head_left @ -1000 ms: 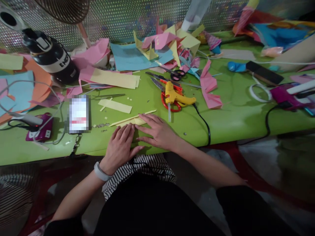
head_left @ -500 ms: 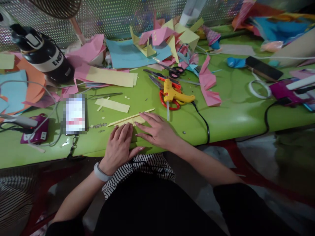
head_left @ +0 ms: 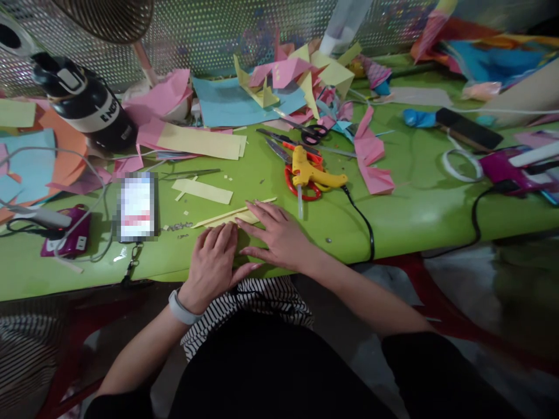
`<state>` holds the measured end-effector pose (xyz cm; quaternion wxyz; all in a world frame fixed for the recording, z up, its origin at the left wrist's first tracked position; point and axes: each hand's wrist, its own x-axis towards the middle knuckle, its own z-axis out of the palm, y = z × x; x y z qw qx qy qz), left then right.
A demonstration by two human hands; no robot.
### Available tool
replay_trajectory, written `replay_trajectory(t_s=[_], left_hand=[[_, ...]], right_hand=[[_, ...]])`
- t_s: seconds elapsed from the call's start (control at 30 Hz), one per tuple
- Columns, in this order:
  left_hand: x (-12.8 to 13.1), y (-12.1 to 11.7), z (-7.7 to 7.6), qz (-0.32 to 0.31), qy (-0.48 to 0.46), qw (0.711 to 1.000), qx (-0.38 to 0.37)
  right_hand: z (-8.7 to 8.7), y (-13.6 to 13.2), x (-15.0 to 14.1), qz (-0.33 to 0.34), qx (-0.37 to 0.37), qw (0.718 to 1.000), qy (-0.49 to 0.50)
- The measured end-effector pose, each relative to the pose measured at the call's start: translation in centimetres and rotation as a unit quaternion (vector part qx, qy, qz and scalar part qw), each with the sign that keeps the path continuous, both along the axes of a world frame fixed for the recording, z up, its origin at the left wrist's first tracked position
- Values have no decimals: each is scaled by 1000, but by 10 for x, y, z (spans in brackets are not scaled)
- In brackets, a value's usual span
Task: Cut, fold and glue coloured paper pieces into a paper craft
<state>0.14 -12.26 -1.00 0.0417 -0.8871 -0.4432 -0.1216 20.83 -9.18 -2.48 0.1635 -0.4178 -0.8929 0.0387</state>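
A folded strip of yellow paper (head_left: pixel 217 219) lies slantwise near the front edge of the green table (head_left: pixel 410 215). My left hand (head_left: pixel 215 259) rests on its near side, fingertips pressed down on the paper and thumb stretched to the right. Flat over the paper's right part lies my right hand (head_left: pixel 277 235), its fingers spread. Both palms face the tabletop, and the fingers hide part of the paper. Just beyond is a short yellow paper strip (head_left: pixel 208 192) with tweezers (head_left: pixel 192 172) behind it. A yellow glue gun (head_left: pixel 312 170) lies across red-handled scissors (head_left: pixel 292 180) to the right.
A phone (head_left: pixel 137 206) and a purple power socket (head_left: pixel 67 233) are at the left, with a black bottle (head_left: pixel 89 107) behind. Crumpled coloured paper (head_left: pixel 290 73) fills the back. A black cord (head_left: pixel 362 218) runs over the front edge at the right.
The whole view has shifted slightly, so things sit a little lower and further right. My right hand's fingers have slid slightly leftward along the paper; my left hand stays pressed on it.
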Motion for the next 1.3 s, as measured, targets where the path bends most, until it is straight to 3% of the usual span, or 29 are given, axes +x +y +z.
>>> replay_trajectory(t_s=[0.43, 0.6, 0.67, 0.73, 0.83, 0.9, 1.03, 1.3], left_hand=[[-11, -12, -9, 6, -16, 1000, 8], [-9, -11, -12, 8, -25, 1000, 6], [-9, -10, -13, 11, -31, 999, 6], [-9, -10, -14, 12, -37, 999, 3], [-9, -9, -14, 15, -33, 999, -4], [-8, -9, -14, 18, -30, 999, -12], [-7, -10, -14, 24, -37, 999, -23], [-7, -9, -15, 23, -53, 998, -29]], right_hand=[[-1, 1, -5, -21, 12, 999, -30], [17, 11, -6, -34, -18, 998, 42], [32, 21, -11, -75, -79, 993, 52], [44, 34, -17, -90, -198, 976, 22], [54, 55, -27, -62, -399, 915, -10], [54, 67, -30, -57, -485, 873, -4], [48, 78, -30, -57, -546, 836, 6], [48, 82, -25, -47, -575, 816, 32]])
